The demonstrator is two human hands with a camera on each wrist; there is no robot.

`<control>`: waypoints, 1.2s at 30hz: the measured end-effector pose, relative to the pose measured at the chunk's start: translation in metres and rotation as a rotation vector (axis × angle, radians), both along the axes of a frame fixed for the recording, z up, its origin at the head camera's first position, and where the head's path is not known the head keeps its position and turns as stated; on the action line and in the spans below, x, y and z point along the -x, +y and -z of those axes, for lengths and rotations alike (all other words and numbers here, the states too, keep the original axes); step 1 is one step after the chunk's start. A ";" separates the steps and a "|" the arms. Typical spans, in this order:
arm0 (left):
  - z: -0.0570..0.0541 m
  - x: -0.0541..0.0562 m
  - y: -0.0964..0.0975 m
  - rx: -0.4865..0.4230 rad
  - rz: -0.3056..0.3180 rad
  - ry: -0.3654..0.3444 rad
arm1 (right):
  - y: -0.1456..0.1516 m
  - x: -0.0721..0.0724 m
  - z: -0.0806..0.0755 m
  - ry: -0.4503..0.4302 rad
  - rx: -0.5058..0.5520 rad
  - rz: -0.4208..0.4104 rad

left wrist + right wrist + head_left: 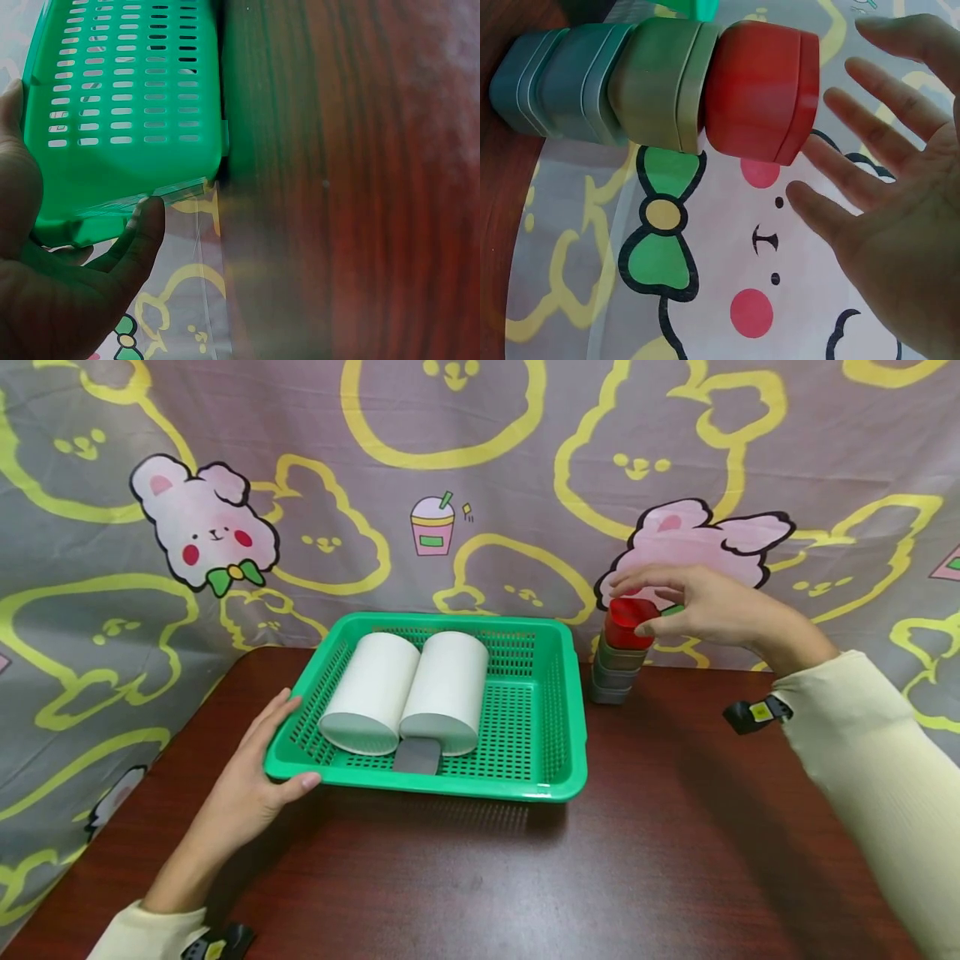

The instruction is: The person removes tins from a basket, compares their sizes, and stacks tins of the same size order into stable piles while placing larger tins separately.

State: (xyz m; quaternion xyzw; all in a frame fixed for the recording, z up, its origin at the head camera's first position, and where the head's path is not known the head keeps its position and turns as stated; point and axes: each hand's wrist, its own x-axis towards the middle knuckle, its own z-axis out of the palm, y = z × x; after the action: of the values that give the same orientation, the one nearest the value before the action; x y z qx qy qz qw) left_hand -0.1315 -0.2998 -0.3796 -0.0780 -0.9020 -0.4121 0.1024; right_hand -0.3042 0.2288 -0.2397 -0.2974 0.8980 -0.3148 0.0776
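Observation:
My left hand [243, 789] grips the front left corner of a green plastic basket [480, 787], thumb over the front rim and fingers along the left side. Two white rolls [372, 685] lie side by side in the basket, with a flat grey piece [417, 757] at their front ends. To the basket's right stands a stack of cups: a red cup [628, 631] on top, an olive cup [656, 82] under it, and grey cups [559, 86] below. Around the red cup my right hand [708, 610] has its fingers spread, fingertips close to the rim in the right wrist view.
The dark wooden table [480, 877] reaches from the front to a patterned cloth [487, 485] that hangs at the back and left. The cup stack stands close to this cloth. The basket takes up the middle of the table.

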 end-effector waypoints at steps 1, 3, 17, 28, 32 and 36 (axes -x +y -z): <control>0.000 0.000 0.000 -0.001 0.000 0.000 | 0.000 -0.001 -0.001 0.015 -0.009 0.003; 0.000 0.000 0.000 -0.001 0.000 -0.002 | 0.000 -0.003 -0.003 0.037 -0.033 0.013; 0.001 0.001 -0.001 0.002 0.002 0.004 | -0.002 -0.023 -0.007 0.133 0.006 0.044; 0.000 0.002 0.000 -0.008 0.004 0.012 | -0.034 -0.051 -0.003 0.225 0.013 -0.007; 0.000 0.002 0.000 -0.015 0.000 0.012 | -0.046 -0.058 0.004 0.239 0.009 -0.050; 0.002 0.001 -0.001 -0.014 0.000 0.007 | -0.060 -0.064 0.010 0.252 0.016 -0.119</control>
State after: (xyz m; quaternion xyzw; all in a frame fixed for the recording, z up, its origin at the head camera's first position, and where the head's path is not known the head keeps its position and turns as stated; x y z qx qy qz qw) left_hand -0.1320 -0.3005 -0.3813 -0.0787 -0.8987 -0.4181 0.1063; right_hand -0.2402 0.1690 -0.2495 -0.3882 0.8788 -0.2768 -0.0195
